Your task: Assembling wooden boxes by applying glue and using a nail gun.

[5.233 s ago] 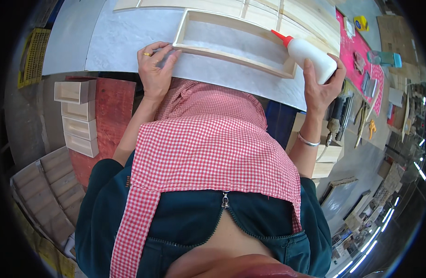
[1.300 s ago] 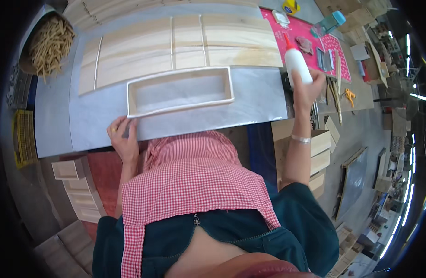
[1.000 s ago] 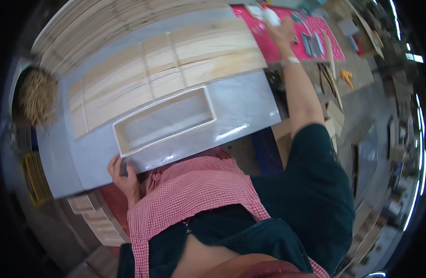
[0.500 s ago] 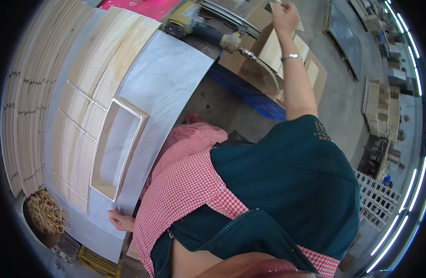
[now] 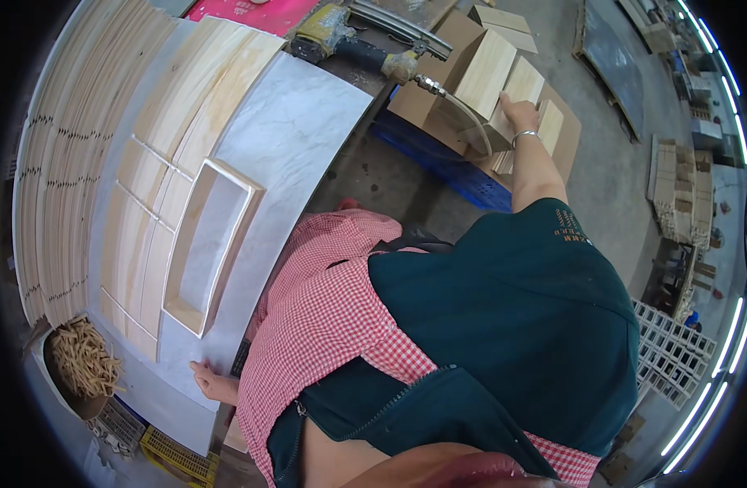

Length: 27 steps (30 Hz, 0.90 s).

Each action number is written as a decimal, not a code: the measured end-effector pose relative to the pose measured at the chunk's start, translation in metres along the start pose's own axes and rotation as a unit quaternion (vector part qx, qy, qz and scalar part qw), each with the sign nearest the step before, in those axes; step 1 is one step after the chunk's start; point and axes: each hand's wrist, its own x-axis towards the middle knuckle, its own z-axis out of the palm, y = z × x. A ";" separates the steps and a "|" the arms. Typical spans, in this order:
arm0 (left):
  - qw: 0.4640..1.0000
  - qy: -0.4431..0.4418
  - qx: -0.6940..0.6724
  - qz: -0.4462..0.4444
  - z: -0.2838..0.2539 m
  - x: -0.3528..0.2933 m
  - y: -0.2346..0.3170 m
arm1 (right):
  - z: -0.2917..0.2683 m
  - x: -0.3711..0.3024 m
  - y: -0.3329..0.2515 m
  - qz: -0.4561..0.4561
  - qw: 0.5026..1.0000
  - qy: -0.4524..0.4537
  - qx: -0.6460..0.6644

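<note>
My left hand (image 5: 214,385) rests at the near edge of the white worktop (image 5: 196,419), its fingers curled closed with nothing visible in them. Close to it, on the same surface, stands an open rectangular wooden frame (image 5: 237,252). Beside the frame lie flat pale wooden panels (image 5: 135,244) with thin white strips across them. Out to the right, my right hand (image 5: 520,115) is closed at the edge of a wooden board (image 5: 523,81) among stacked boards on cardboard; its fingertips are partly hidden.
A nail gun (image 5: 341,45) with an air hose (image 5: 471,118) lies at the worktop's far end. Tall stacks of thin wooden sheets (image 5: 60,179) line the left side. A bin of wood sticks (image 5: 85,358) and a yellow crate (image 5: 174,455) stand lower left.
My right hand has come down and nearer, from the far end of the boards to the edge of one board. My left hand stays almost where it was.
</note>
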 end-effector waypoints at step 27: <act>0.886 -0.015 0.216 0.411 -0.024 0.057 -0.111 | -0.076 -0.040 -0.084 -0.305 0.920 0.146 0.199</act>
